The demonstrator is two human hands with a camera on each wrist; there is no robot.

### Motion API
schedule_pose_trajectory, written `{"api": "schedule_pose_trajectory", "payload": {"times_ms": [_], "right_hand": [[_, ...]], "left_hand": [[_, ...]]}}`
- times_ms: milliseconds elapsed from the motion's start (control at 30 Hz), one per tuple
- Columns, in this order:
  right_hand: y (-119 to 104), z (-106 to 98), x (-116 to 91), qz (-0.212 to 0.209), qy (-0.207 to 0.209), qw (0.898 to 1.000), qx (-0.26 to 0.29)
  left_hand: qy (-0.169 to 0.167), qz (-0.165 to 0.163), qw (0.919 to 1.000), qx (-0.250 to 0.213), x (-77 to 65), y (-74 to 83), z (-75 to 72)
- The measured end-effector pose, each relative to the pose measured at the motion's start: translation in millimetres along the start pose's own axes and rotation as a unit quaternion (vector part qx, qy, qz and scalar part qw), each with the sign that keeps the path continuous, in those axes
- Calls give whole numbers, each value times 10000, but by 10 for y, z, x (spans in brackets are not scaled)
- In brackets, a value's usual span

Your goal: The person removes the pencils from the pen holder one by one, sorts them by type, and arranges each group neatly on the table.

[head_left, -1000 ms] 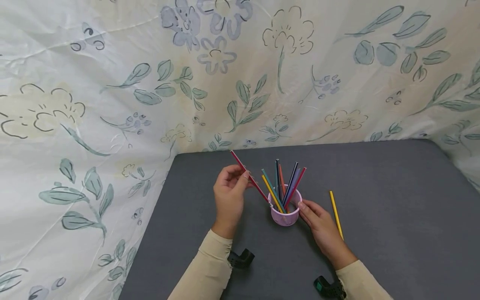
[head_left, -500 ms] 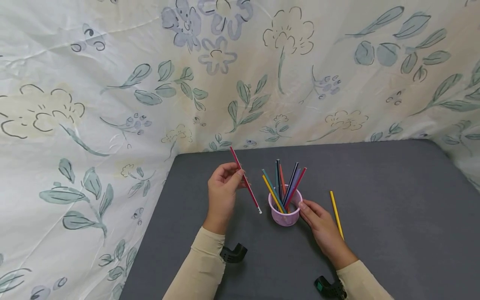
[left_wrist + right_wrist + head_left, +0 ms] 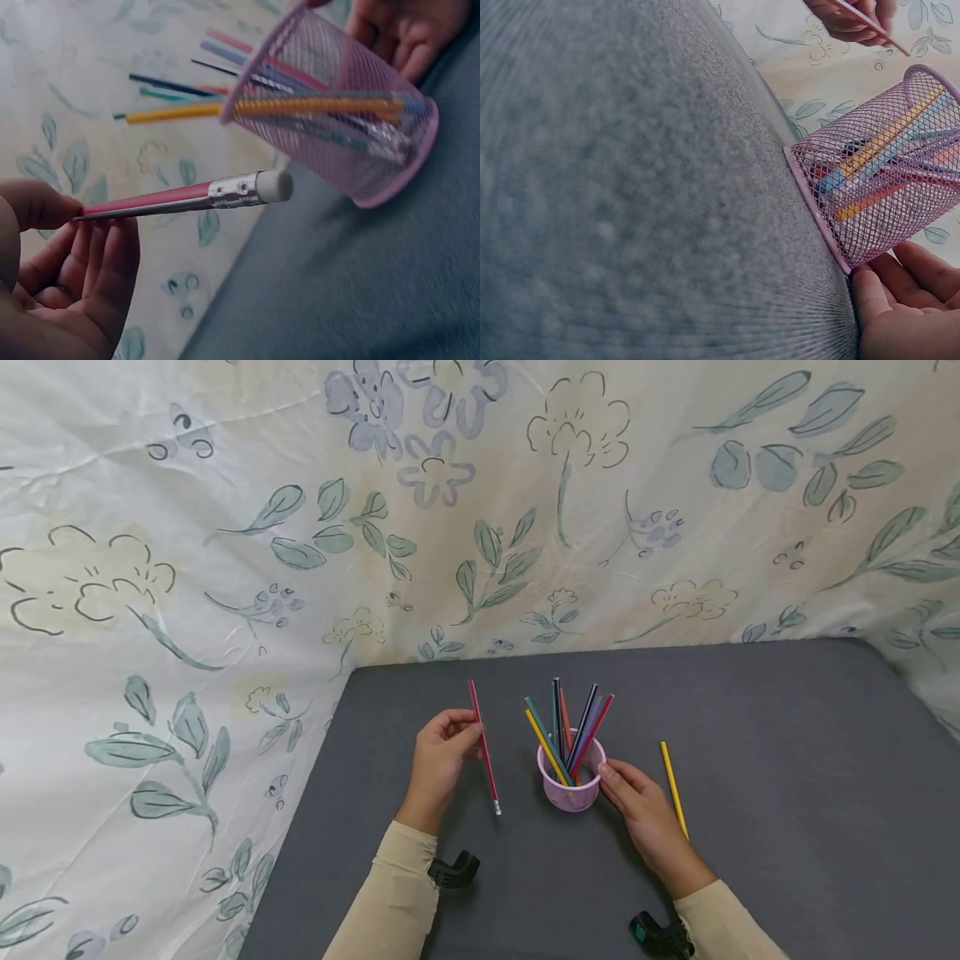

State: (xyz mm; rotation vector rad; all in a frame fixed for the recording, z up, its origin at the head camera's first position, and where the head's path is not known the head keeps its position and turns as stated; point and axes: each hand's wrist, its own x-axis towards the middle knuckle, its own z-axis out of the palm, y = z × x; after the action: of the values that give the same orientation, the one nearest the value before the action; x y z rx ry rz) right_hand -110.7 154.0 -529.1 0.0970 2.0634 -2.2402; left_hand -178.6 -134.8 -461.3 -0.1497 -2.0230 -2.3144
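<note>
Near the cup [image 3: 572, 799], the left hand [image 3: 438, 763] pinches a red pencil [image 3: 490, 768].

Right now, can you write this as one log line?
left hand: pinches red pencil | right hand: holds pink mesh cup | cup: upright, pencils inside | yellow pencil: on table

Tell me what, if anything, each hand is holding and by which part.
The left hand pinches the red pencil near its middle, eraser end free. The right hand touches the side of the pink cup; whether it grips it is unclear.
</note>
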Motion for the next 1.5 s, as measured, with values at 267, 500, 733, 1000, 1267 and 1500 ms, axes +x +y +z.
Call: {"api": "schedule_pose_trajectory", "payload": {"times_ms": [267,500,733,1000,1267,1500], "right_hand": [[-22,14,-5,-43,55,10000,30],[-24,12,-10,38,65,10000,-10],[-9,0,-8,143,47,9999,-38],[-15,-13,-11,169,19,9998,-34],[-16,-2,-8,-31,44,10000,-19],[-24,16,1,-52,85,9999,67]], "left_hand": [[-65,-520,9974,501,10,-198,-158],[-179,-867,9912,986,-2,-313,-263],[-62,-1117,9834,1432,-19,-379,-334],[-59,-1288,9771,1693,-62,-426,-361],[10,-1084,9703,2163,-61,-467,-349],[159,-912,9567,2760,-62,-462,-342]]}}
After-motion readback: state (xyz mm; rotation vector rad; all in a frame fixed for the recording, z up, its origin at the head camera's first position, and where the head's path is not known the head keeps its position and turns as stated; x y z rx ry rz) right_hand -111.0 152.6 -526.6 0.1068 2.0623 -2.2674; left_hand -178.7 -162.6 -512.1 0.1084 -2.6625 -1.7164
